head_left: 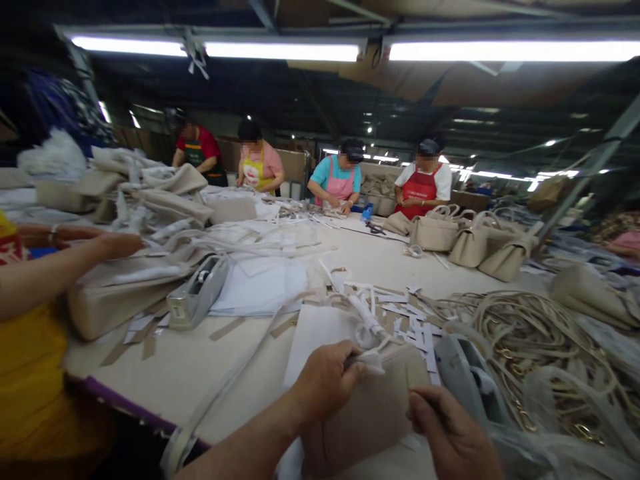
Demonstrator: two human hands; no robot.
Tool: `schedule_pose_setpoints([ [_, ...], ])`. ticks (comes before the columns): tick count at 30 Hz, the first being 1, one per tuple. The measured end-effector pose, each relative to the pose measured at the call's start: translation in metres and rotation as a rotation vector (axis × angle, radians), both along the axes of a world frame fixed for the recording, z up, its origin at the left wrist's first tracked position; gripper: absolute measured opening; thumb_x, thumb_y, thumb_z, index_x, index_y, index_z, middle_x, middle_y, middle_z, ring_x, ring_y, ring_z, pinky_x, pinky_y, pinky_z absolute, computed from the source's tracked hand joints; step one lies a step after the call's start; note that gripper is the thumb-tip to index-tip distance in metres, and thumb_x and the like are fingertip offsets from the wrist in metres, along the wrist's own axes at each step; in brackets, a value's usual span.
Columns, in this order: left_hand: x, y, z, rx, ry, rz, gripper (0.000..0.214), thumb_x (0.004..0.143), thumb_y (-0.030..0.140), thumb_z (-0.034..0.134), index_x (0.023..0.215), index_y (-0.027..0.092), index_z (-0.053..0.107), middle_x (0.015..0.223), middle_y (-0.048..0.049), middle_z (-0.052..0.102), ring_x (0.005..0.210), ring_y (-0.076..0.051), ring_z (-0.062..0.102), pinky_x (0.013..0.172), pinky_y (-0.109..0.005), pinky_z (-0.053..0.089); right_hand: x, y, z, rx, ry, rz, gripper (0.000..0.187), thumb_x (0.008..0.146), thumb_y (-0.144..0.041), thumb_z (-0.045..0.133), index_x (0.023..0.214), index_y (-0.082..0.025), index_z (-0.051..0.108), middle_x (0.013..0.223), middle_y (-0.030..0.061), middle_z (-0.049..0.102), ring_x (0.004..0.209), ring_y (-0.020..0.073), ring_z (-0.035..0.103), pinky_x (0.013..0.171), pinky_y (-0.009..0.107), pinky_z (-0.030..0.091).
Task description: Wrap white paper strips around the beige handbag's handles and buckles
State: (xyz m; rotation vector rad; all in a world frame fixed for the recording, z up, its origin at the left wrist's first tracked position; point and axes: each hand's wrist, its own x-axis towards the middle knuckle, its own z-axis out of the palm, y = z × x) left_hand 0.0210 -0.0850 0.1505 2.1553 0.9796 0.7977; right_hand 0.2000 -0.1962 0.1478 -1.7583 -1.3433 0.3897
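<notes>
A beige handbag (370,413) lies in front of me at the table's near edge, with a white wrapped handle (367,320) bunched at its top. My left hand (327,373) is closed, pinching a piece of white wrapping (369,362) between thumb and fingers at the bag's upper edge. At the bag's right side my right hand (453,430) is closed, its fingertips pinched on the edge; exactly what part they grip is hidden. White sheets (313,333) lie under and behind the bag.
Grey tape dispensers (197,293) stand left and right of the bag. Coiled beige straps (520,340) with gold clasps are heaped at right. Paper scraps (413,333) litter the table (240,360). A co-worker's arm (65,267) reaches in at left; several people work opposite, near finished handbags (435,232).
</notes>
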Motion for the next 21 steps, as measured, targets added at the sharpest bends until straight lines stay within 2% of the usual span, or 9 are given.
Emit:
schedule_pose_setpoints([
  [2,-0.001,0.002,0.0,-0.037,-0.042,0.005,0.017,0.079,0.025,0.053,0.092,0.021,0.063,0.086,-0.0009,0.068,0.081,-0.017,0.061,0.073,-0.026,0.042,-0.03,0.017,-0.005,0.033,0.07,-0.009,0.035,0.082,-0.054,0.044,0.082,-0.023,0.06,0.063,-0.0018,0.063,0.059,0.014,0.059,0.059,0.02,0.046],
  [4,-0.002,0.005,-0.001,-0.087,-0.085,0.007,0.018,0.077,0.025,0.053,0.09,0.02,0.064,0.085,-0.001,0.068,0.081,-0.017,0.06,0.073,-0.025,0.042,-0.041,0.028,-0.012,0.041,0.082,-0.001,0.035,0.082,-0.053,0.045,0.084,-0.022,0.061,0.064,-0.0012,0.064,0.06,0.0148,0.06,0.058,0.021,0.046],
  [11,0.002,0.017,-0.014,-0.281,-0.218,-0.003,0.019,0.074,0.024,0.052,0.086,0.017,0.065,0.08,-0.0009,0.067,0.075,-0.016,0.059,0.066,-0.024,0.042,-0.036,0.047,-0.029,0.136,-0.074,0.006,0.03,0.085,-0.047,0.045,0.09,-0.023,0.063,0.074,0.0009,0.068,0.068,0.0175,0.063,0.062,0.025,0.047],
  [15,0.004,0.019,-0.017,-0.35,-0.26,-0.008,0.02,0.074,0.026,0.053,0.086,0.016,0.065,0.078,-0.001,0.066,0.075,-0.016,0.058,0.065,-0.024,0.043,-0.039,0.055,-0.032,0.173,-0.171,0.019,0.031,0.086,-0.045,0.043,0.093,-0.023,0.063,0.084,0.0035,0.07,0.074,0.0198,0.065,0.067,0.029,0.049],
  [18,0.002,0.017,-0.013,-0.345,-0.272,-0.024,0.019,0.075,0.026,0.053,0.085,0.015,0.065,0.078,-0.0011,0.066,0.075,-0.016,0.058,0.066,-0.024,0.043,-0.04,0.06,-0.025,0.123,-0.184,0.032,0.03,0.086,-0.043,0.042,0.091,-0.024,0.063,0.086,0.0026,0.07,0.077,0.0205,0.064,0.069,0.03,0.048],
  [21,0.0,0.015,-0.009,-0.313,-0.273,-0.013,0.018,0.075,0.026,0.053,0.084,0.015,0.064,0.079,-0.0011,0.065,0.075,-0.015,0.057,0.068,-0.024,0.042,-0.04,0.063,-0.017,0.007,-0.165,0.035,0.029,0.086,-0.043,0.041,0.092,-0.025,0.063,0.082,0.0017,0.07,0.074,0.0209,0.064,0.066,0.03,0.047],
])
